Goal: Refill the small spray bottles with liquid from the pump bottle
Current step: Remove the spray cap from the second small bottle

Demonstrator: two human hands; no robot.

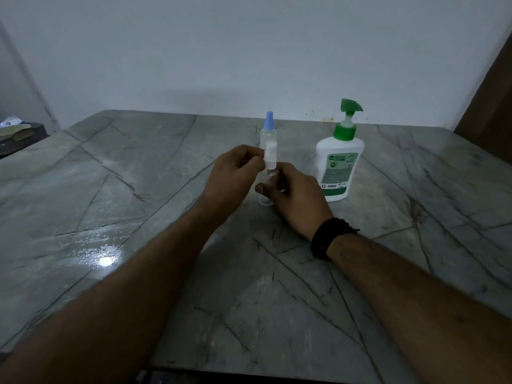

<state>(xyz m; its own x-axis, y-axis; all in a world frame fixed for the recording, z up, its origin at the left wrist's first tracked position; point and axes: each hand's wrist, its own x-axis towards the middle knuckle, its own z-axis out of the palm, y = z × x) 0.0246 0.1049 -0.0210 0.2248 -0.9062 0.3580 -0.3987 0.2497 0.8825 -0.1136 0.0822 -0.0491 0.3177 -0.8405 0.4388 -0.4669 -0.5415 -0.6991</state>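
Observation:
A small clear spray bottle point(269, 177) with a white spray top point(270, 155) stands upright on the marble table point(138, 189). My right hand point(296, 198) grips its body from the right. My left hand point(235, 173) pinches the white top from the left. Behind it stands a second small clear spray bottle point(268, 133) with a blue cap, partly hidden by the first. To the right stands the white pump bottle point(336, 164) with a green pump head and green label, about a hand's width from my right hand.
A wet, shiny patch point(105, 259) lies on the table at the left. A dark box with papers point(19, 131) sits off the table's far left corner. A brown panel point(490, 106) stands at the right. The wall runs behind the table.

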